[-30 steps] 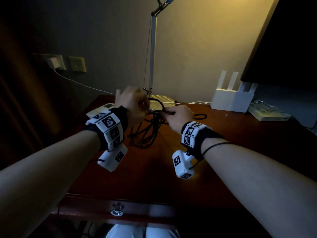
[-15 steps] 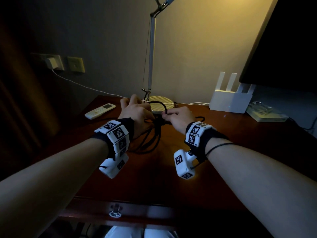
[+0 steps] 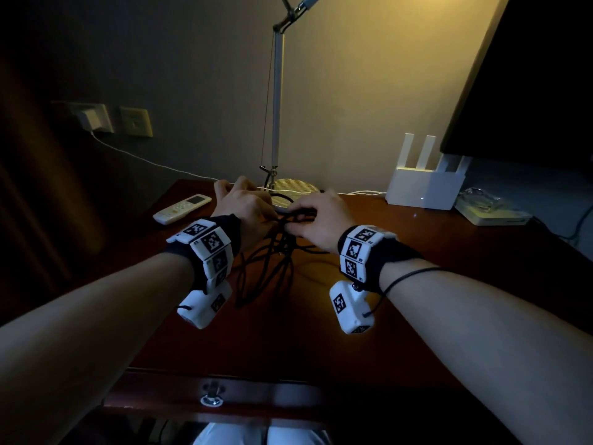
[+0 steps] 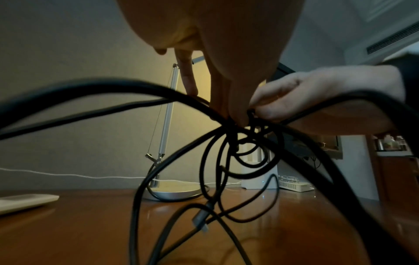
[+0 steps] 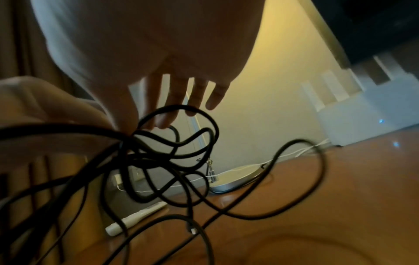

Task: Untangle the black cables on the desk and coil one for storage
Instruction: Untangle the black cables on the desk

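We see both hands raised over the middle of the desk [image 3: 417,284], close together at the knot of the black cables [image 3: 272,268]. The left hand [image 3: 247,207] pinches strands at the knot, its other fingers pointing down. The right hand [image 3: 317,220] pinches the same knot with thumb and forefinger, its remaining fingers spread loose.

Loops hang from the knot to the wood, nearer us than the lamp base [image 3: 293,187]. Bare desk lies on the near side and to the right; a remote [image 3: 181,208] sits far left, a white router [image 3: 423,187] far right.

Only the wrist views show a cable plug [image 4: 200,221] dangling just above the surface.
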`<state>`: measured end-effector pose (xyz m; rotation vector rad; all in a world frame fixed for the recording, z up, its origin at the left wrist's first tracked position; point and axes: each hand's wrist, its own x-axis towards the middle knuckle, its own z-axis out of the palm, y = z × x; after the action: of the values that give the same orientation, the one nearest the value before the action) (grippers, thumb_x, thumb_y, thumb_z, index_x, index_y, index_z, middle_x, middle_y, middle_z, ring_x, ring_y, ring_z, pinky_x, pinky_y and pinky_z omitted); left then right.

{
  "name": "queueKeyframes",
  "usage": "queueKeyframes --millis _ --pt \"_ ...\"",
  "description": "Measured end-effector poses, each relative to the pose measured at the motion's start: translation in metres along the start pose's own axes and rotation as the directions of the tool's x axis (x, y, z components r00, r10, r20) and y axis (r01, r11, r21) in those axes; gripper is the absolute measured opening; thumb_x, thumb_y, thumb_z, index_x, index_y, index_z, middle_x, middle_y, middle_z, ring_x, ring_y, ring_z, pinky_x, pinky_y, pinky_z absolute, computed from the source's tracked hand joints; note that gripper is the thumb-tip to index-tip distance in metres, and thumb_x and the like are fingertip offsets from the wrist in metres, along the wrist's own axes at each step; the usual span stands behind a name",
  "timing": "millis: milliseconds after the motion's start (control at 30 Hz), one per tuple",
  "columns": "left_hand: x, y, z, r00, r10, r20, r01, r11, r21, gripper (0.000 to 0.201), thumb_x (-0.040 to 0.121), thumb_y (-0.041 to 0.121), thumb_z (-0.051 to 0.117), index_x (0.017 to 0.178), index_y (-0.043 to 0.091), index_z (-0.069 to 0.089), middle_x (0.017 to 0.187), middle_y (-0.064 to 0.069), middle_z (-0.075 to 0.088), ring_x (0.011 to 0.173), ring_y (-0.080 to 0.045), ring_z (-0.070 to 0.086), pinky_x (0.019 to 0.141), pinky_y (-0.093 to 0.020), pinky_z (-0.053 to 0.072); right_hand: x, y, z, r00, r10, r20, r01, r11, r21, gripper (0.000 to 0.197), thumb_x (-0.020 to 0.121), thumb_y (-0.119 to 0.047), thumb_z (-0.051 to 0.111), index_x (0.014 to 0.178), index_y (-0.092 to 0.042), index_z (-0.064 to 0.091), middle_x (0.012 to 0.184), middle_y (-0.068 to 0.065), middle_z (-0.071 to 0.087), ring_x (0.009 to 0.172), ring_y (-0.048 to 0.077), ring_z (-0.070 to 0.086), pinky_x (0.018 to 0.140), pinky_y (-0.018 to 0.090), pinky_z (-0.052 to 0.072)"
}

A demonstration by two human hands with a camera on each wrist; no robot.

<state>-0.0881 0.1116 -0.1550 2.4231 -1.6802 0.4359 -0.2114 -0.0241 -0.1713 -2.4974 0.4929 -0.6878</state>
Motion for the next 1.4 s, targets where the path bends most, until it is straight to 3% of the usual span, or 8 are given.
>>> queueKeyframes --millis 233,500,600,800,933,1067,1233,1400 --pt "-0.002 0.003 -0.003 1.0 0.009 0.026 -0.009 1.0 0.022 0.025 0.089 0.052 0.055 0.103 0.04 0.071 0.114 0.019 0.06 0.117 -0.017 0.039 0.094 -0.043 0.024 0.003 -0.001 -0.002 0.996 0.086 0.034 -0.078 0.976 -0.203 0.024 0.064 -0.054 0.076 0.085 -0.044 0.067 0.096 -0.002 0.056 0.104 0.023 0.042 0.093 0.041 0.036" --pt "0.004 -0.008 -0.011 0.99 -0.088 0.107 0.107 0.977 -0.187 0.016 0.087 0.041 0.064 0.098 0.032 0.073 0.108 0.012 0.063 0.107 -0.016 0.052 0.1 -0.042 0.035 0.0 0.001 -0.006 0.993 0.107 0.047 -0.08 0.914 -0.398 0.015 0.073 -0.042 0.069 0.073 -0.032 0.058 0.08 -0.015 0.058 0.107 0.018 0.039 0.1 0.048 0.025" --pt "0.001 -0.013 -0.014 0.989 -0.099 0.113 0.128 0.949 -0.289 0.018 0.085 0.029 0.069 0.098 0.018 0.075 0.103 0.001 0.068 0.094 -0.016 0.061 0.085 -0.035 0.051 0.002 0.006 -0.005 0.983 0.172 0.07 -0.126 0.893 -0.433 0.031 0.07 -0.061 0.064 0.071 -0.031 0.057 0.088 -0.009 0.058 0.108 0.019 0.037 0.097 0.046 0.026" --pt "-0.007 -0.01 -0.02 0.971 -0.19 0.145 0.229 0.916 -0.329 0.015 0.088 0.025 0.067 0.093 0.013 0.074 0.082 0.003 0.065 0.076 -0.009 0.06 0.066 -0.024 0.048 0.003 -0.001 -0.007 0.977 0.199 0.072 -0.14 0.865 -0.482 0.036 0.069 -0.063 0.064 0.075 -0.027 0.063 0.089 -0.007 0.058 0.11 0.021 0.037 0.095 0.046 0.024" --pt "-0.008 -0.007 -0.023 0.947 -0.249 0.202 0.303 0.901 -0.311 0.017 0.089 0.029 0.065 0.095 0.015 0.073 0.089 -0.002 0.066 0.084 -0.015 0.06 0.068 -0.026 0.048 0.003 -0.012 -0.009 0.98 0.181 0.08 -0.117 0.856 -0.504 0.033 0.072 -0.047 0.069 0.097 -0.027 0.065 0.103 -0.005 0.057 0.115 0.024 0.038 0.098 0.049 0.022" --pt "-0.005 -0.002 -0.027 0.944 -0.252 0.211 0.304 0.913 -0.272 0.02 0.089 0.031 0.065 0.092 0.012 0.07 0.093 -0.005 0.065 0.088 -0.018 0.06 0.069 -0.026 0.047 0.004 -0.022 -0.009 0.985 0.06 0.161 0.015 0.905 -0.426 0.061 0.071 -0.024 0.068 0.13 -0.033 0.052 0.132 -0.003 0.048 0.126 0.024 0.033 0.103 0.047 0.027" --pt "-0.006 0.002 -0.028 0.946 -0.254 0.204 0.306 0.906 -0.292 0.023 0.089 0.032 0.064 0.096 0.012 0.071 0.097 -0.006 0.066 0.089 -0.019 0.06 0.069 -0.026 0.045 0.006 -0.022 0.0 0.966 0.014 0.26 0.05 0.969 -0.24 0.066 0.073 -0.03 0.077 0.135 -0.026 0.054 0.125 0.0 0.045 0.118 0.022 0.046 0.095 0.037 0.046" --pt "-0.011 0.0 -0.031 0.95 -0.222 0.219 0.284 0.907 -0.311 0.016 0.091 0.022 0.061 0.104 0.014 0.067 0.103 -0.001 0.059 0.092 -0.015 0.056 0.061 -0.018 0.04 0.004 -0.016 0.003 0.972 0.024 0.233 0.061 0.935 -0.349 0.066 0.074 -0.043 0.078 0.134 -0.031 0.055 0.108 -0.002 0.039 0.11 0.021 0.044 0.077 0.028 0.034"
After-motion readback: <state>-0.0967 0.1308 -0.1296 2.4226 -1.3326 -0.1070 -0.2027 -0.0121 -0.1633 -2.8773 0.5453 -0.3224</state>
